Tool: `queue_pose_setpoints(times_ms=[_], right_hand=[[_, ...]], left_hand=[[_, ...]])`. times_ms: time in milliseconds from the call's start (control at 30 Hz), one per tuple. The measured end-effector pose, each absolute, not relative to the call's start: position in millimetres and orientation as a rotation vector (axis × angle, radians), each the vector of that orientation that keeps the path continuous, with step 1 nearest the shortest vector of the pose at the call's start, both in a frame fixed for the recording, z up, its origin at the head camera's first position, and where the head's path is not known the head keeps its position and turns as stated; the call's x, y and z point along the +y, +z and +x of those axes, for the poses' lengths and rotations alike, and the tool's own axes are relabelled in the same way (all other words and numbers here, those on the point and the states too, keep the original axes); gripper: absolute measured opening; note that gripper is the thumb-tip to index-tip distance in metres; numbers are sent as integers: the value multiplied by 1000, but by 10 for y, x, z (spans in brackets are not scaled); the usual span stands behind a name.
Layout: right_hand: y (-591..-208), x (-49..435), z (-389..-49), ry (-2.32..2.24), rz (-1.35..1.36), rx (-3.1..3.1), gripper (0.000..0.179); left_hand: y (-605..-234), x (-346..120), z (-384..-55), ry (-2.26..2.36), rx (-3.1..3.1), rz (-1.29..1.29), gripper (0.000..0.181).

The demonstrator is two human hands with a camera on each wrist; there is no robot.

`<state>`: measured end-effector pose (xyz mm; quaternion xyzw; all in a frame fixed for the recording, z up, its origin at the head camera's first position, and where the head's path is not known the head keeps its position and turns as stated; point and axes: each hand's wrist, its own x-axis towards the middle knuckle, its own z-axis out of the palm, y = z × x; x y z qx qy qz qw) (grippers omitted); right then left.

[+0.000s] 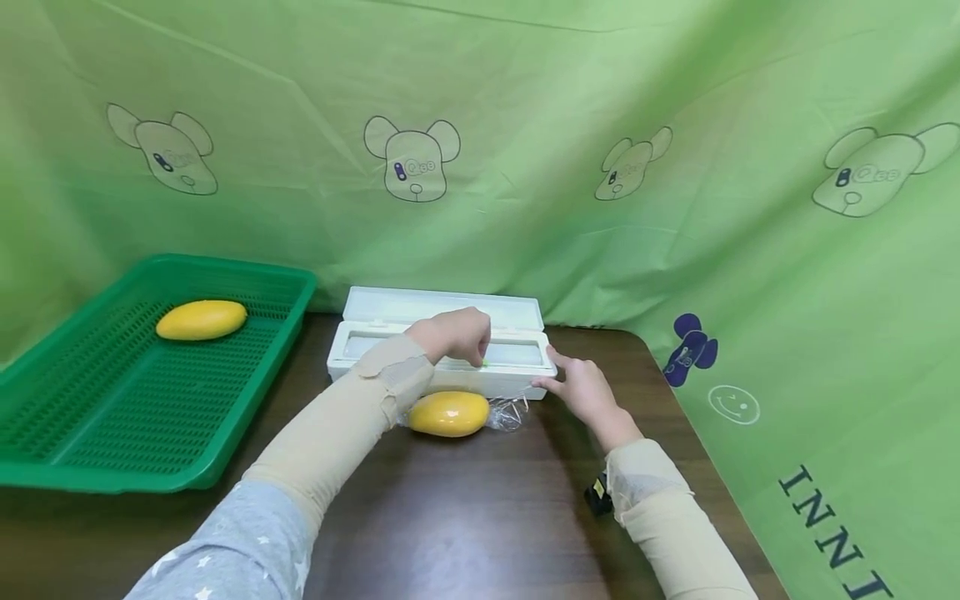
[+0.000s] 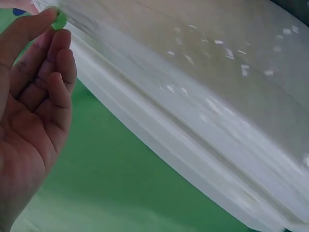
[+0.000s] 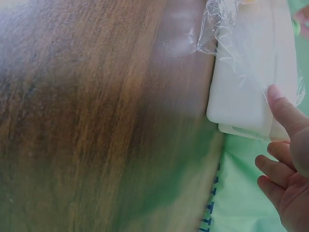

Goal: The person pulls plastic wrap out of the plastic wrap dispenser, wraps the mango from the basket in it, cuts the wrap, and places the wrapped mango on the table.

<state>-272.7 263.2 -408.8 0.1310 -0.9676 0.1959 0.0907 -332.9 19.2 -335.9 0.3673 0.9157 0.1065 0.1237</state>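
Observation:
A white cling film dispenser (image 1: 517,385) stands at the back of the table, its lid (image 1: 442,305) raised behind it. My left hand (image 1: 465,333) reaches over the front edge. Between thumb and forefinger it pinches a small green slide cutter (image 2: 59,21), seen closely in the left wrist view. At the dispenser's right end, my right hand (image 1: 587,389) grips the corner, thumb on the front side. A yellow mango (image 1: 450,414) lies just in front, wrapped in clear film; the loose film end (image 1: 508,414) sticks out to its right.
To the left, a green plastic basket (image 1: 258,392) holds another yellow mango (image 1: 201,320). A green curtain (image 1: 525,233) hangs right behind the dispenser and along the right side. The brown wooden table (image 1: 450,533) stretches toward me. A small black object (image 1: 597,493) shows beside the right wrist.

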Motion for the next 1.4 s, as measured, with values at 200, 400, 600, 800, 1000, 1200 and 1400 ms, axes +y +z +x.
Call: queue_pose_setpoints(times_ms=[200,400,600,800,1000,1200,1400], right_hand=[[-4094,2689,-2713,569,396,-2858,71],[-4115,2652,-2720,568,403,-2868,71],[-4121,2572,-2738,565,405,-2873,70],[-4108,2577,-2755,544,416,-2866,71],[-4074,2652,-2745,530,403,-2872,71],[-4080,2640,-2727,543,446,-2851,72],[-4081,2630,-2712,542,427,-2875,72]], left_hand=[[-3390,-86,-3289,325,2691,1022,12],[-3427,-249,-3209,313,2719,1001,9],[-3420,-381,-3143,246,2781,952,19],[-3337,-583,-3103,162,2818,873,39],[-3291,-822,-3074,119,2835,789,38],[-3257,-1022,-3021,96,2828,683,15],[-3211,-1152,-2968,60,2828,623,12]])
